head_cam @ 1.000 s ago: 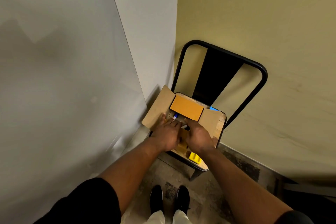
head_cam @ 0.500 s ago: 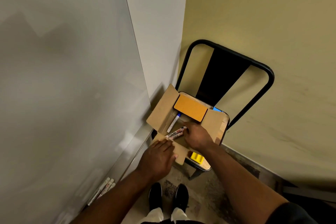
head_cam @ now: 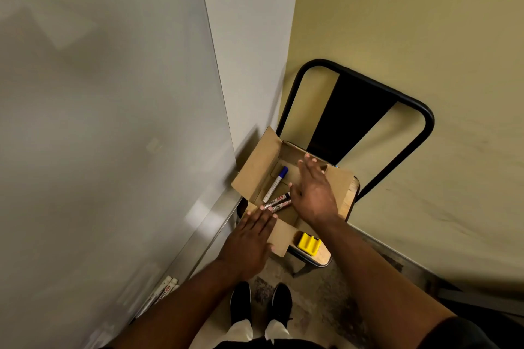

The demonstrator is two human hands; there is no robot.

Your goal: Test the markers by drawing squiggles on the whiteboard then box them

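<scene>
In a room corner beside a whiteboard (head_cam: 99, 122), a black chair (head_cam: 425, 116) holds an open cardboard box (head_cam: 252, 176). Inside lie a blue-capped marker (head_cam: 275, 184) and two dark markers (head_cam: 278, 202). The left hand (head_cam: 249, 244) presses flat on the near flap (head_cam: 283, 238). The right hand (head_cam: 314, 193) is spread above the box, fingers straight, holding nothing.

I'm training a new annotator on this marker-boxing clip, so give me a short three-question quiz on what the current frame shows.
1. True or false: the left hand rests flat on the near flap of the cardboard box.
2. Where does the yellow block sit? A) inside the box B) on the chair seat beside the box C) under the left hand
3. How many markers show inside the box?
Key: 1 true; 2 B; 3 three.
</scene>
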